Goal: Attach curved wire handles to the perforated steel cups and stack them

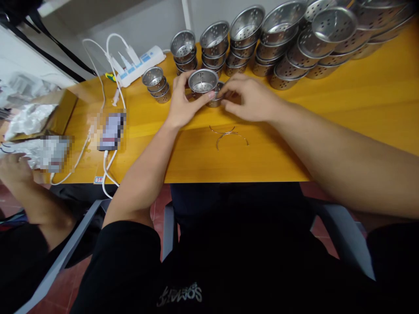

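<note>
My left hand (183, 101) is wrapped round a small perforated metal cup (203, 82), thumb on its near side, the cup's mouth facing up. Just behind and to the right is a second, partly hidden perforated metal cup (214, 103). My right hand (250, 97) has its fingers curled at the right rim of that second cup, thumb and forefinger bent around its edge; the exact contact is partly hidden. On the table before my hands lie thin curved metal wires (231, 133), crossing one another.
Stacks of perforated metal cups (214, 39) line the back, with a smaller stack (157, 85) at left. A power strip (142, 65), white cables and a phone (112, 131) lie left. At far left are another person's hand (15, 170) and a cardboard box (67, 109) with plastic bags.
</note>
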Demonstrator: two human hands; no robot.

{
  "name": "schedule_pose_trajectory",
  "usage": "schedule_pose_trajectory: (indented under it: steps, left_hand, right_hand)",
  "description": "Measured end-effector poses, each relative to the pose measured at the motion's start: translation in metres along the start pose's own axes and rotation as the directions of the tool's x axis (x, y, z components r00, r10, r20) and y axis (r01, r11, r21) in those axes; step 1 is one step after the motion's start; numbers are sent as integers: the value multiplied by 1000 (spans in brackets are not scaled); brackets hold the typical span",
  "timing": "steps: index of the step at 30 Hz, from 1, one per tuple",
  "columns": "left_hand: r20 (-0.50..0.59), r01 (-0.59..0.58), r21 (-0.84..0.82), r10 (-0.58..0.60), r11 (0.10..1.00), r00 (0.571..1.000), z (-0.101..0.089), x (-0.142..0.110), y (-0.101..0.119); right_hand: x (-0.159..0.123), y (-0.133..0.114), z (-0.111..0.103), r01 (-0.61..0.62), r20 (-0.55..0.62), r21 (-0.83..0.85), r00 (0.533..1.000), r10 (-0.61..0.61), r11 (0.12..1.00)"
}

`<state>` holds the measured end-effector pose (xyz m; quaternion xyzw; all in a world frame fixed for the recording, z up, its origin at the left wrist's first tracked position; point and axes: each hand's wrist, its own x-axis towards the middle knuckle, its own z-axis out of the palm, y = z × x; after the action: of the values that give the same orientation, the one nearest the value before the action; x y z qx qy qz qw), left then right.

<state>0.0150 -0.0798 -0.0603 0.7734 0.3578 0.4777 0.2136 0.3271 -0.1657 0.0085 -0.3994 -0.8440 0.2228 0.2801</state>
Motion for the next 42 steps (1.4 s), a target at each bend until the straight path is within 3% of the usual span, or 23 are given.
schedule_pose_trajectory:
  steps: [4,7,13,22,27,32,36,39,42]
  left_hand:
    - [60,47,-30,-45,998,997,0,-2,-4]
    - [92,52,-47,-47,998,995,6,-2,-21]
    - [129,-54,-45,59,998,990,19,-1,-61]
    - [164,-59,-32,63,998,984,16,0,-59]
    - [115,-50,-61,57,997,992,20,1,-58]
    - [101,-38,-45,42,998,994,22,1,-71]
    - [75,-37,0,37,999,996,9,3,-68]
    - [74,-18,33,15,999,997,-17,7,-42]
    - [-19,-97,116,99,989,995,-49,16,-17]
  right_hand:
    - [0,-1,5,48,-89,122,995,-37,991]
    - [1,2,5,62,-155,189,987,-32,980]
    - [0,-8,-5,-2,-71,153,997,13,988]
    - [-1,-11,-6,-41,-25,95,999,43,995]
    - [0,-11,-5,-44,-18,76,999,46,996]
    - [1,-14,-3,-80,2,51,997,80,996]
    - [0,-14,-4,-51,2,80,999,51,996]
    - [-2,-17,-7,-65,3,102,998,65,993]
    - [-5,-22,-12,-94,-10,99,995,96,991]
